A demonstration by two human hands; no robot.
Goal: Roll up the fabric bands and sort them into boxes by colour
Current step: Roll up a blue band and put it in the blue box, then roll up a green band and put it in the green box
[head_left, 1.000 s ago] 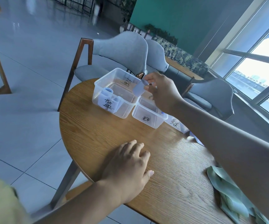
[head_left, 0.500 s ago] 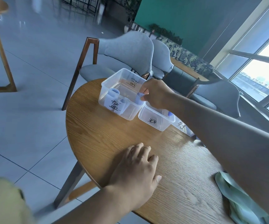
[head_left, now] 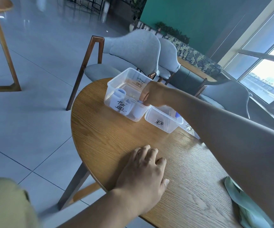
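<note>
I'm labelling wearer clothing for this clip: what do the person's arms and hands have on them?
Both forearms are bare to the frame edge; no sleeves, gloves, watch or rings show on the left hand or right hand. A yellowish-olive garment shows at lower left.

Three boxes stand in a row at the far side of the table. The left box has rolled bands in it. The middle box touches its right side. The right box is mostly hidden behind an arm. A loose band lies near the right. Chairs stand behind the table.
</note>
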